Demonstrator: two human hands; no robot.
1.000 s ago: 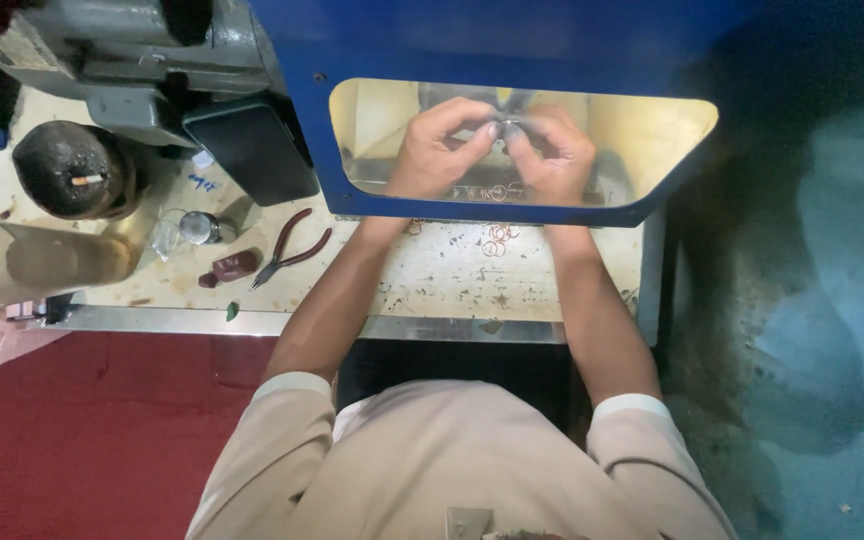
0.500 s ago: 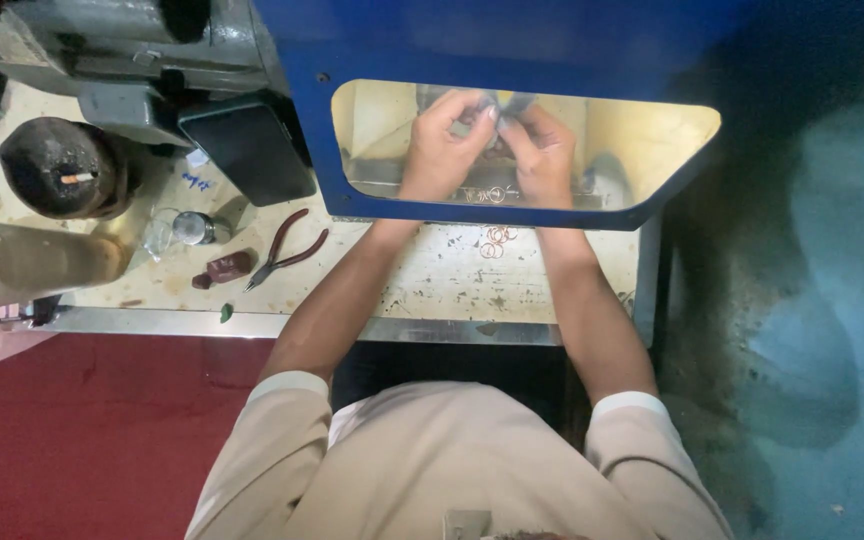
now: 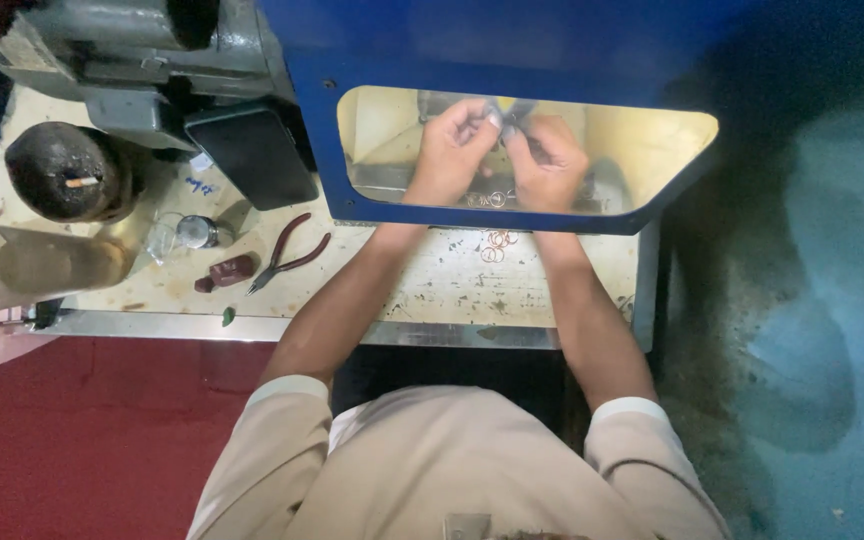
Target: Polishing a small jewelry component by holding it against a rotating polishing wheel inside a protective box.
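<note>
Both hands work inside the lit opening of the blue machine housing (image 3: 512,60), raised slightly higher toward the back of the chamber than half a second ago, when they sat lower over the tray floor. Judgement: the work piece has been lifted up for closer handling rather than set down.

Left hand (image 3: 449,152): fingers curled together, tips pinched on a small item (image 3: 502,113) held between the two hands; too small and blurred to identify.
Right hand (image 3: 550,160): fingers likewise closed, tips meeting the same item from the other side. Neither hand is spread.

Small copper-coloured rings (image 3: 495,246) lie on the table (image 3: 452,290) just below the opening, apart from the hands; more lie inside the opening under the wrists. Red-handled pliers (image 3: 288,254) rest well to the left, untouched, near a small glass jar (image 3: 195,232).
</note>
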